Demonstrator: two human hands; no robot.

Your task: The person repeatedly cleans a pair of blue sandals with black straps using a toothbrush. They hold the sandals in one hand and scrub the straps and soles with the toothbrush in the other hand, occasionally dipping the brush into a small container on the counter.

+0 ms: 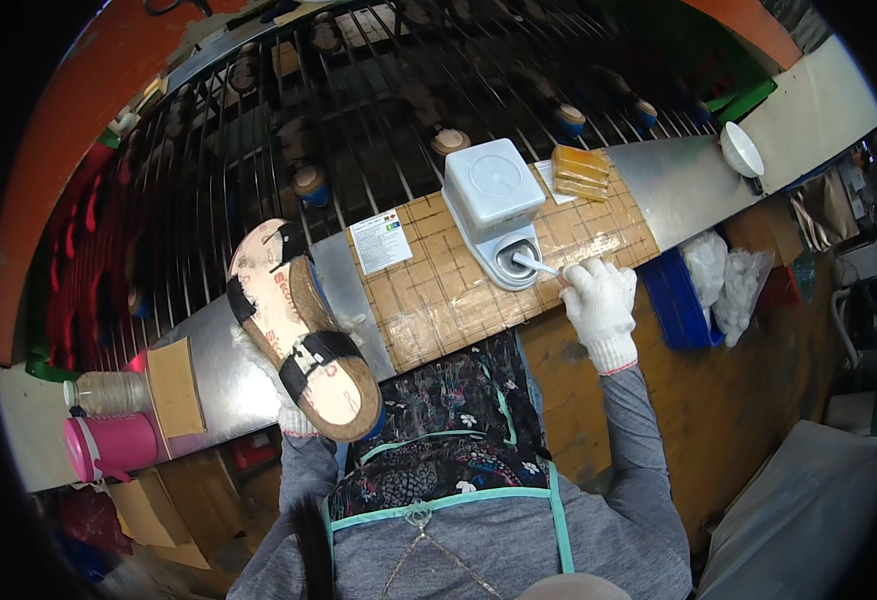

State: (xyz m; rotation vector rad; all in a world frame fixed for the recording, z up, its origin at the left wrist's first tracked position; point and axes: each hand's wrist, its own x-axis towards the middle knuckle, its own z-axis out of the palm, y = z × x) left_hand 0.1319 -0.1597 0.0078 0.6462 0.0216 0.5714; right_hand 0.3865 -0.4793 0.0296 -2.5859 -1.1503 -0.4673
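In my left hand [259, 356], gloved in white, a sandal [304, 325] with black straps, a pale insole and a brown cork edge is held up, tilted. Blue shows along its side and at its end. Most of that hand's fingers are hidden behind the sandal. My right hand [601, 310], also gloved, pinches a thin white-handled brush [537, 264]. The brush's far end sits in the round cup of a white dispenser [494, 190], which has a translucent square container on top. Its bristles cannot be made out.
Brown taped cardboard [429, 315] covers the metal bench, with a printed card [381, 242] and amber blocks [581, 172] on it. Beyond runs a dark rack of metal rods [359, 110] bearing several shoes. A white bowl [742, 150] stands right, a pink jug [114, 445] left.
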